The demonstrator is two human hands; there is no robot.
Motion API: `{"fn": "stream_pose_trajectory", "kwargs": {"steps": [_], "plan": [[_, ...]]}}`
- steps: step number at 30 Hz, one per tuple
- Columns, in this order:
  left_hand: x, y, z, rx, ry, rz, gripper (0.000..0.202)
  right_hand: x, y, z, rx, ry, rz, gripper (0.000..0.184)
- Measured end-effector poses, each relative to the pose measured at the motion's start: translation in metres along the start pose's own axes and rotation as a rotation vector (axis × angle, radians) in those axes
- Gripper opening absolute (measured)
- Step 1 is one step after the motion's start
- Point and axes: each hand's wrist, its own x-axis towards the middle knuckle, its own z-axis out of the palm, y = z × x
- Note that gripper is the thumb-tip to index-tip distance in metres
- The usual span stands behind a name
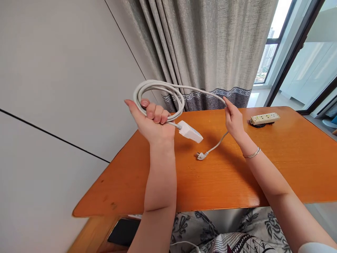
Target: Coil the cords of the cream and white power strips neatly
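Observation:
My left hand (151,117) is raised above the orange table (289,165), its fingers closed round several loops of a white cable (158,86). The cable's white socket block (190,131) hangs just right of that hand. My right hand (233,117) pinches the same cable further along, where it arcs over from the coil. Below that hand the cable drops to the tabletop and ends in a white plug (200,155) lying on the wood.
A second, cream power strip (264,118) lies at the table's far right with a dark cord under it. A grey curtain (205,52) hangs behind the table, a pale wall on the left, windows on the right. A black phone (123,232) rests below the table's near edge.

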Motion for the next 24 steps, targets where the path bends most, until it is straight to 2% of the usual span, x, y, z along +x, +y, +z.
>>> {"fn": "stream_pose_trajectory", "kwargs": {"steps": [2, 5, 7, 9, 10, 12, 14, 16, 18, 21, 24], "plan": [[-0.005, 0.0, 0.002, 0.003, -0.002, 0.058, 0.046, 0.0, -0.003, -0.003, -0.109, -0.201, 0.067, 0.058], [-0.01, 0.007, 0.004, -0.054, 0.102, 0.212, 0.048, -0.005, -0.009, 0.002, -0.141, -0.559, 0.163, 0.065], [-0.011, 0.017, 0.003, -0.084, 0.185, 0.303, 0.049, -0.01, -0.014, 0.01, -0.009, -0.739, 0.204, 0.06], [-0.01, 0.027, 0.001, -0.093, 0.241, 0.392, 0.05, -0.014, -0.02, 0.016, 0.174, -0.849, 0.244, 0.056], [-0.01, 0.031, 0.0, -0.09, 0.232, 0.408, 0.05, -0.016, -0.023, 0.017, 0.229, -0.884, 0.268, 0.057], [-0.008, 0.034, 0.0, -0.082, 0.234, 0.424, 0.052, -0.02, -0.032, 0.017, 0.156, -0.927, 0.295, 0.059], [-0.007, 0.03, 0.001, -0.014, 0.191, 0.34, 0.051, -0.024, -0.043, 0.013, -0.115, -0.94, 0.255, 0.061], [-0.005, 0.02, 0.004, 0.073, 0.147, 0.249, 0.051, -0.03, -0.058, 0.008, -0.403, -0.959, 0.157, 0.063], [-0.003, 0.008, 0.005, 0.129, 0.109, 0.206, 0.054, -0.036, -0.072, 0.005, -0.585, -1.0, 0.038, 0.062], [0.0, -0.012, 0.003, 0.226, -0.026, 0.111, 0.05, -0.042, -0.087, 0.002, -0.678, -0.997, -0.14, 0.056], [0.002, -0.026, -0.003, 0.319, -0.162, 0.005, 0.046, -0.041, -0.092, -0.002, -0.631, -0.835, -0.326, 0.041]]}}
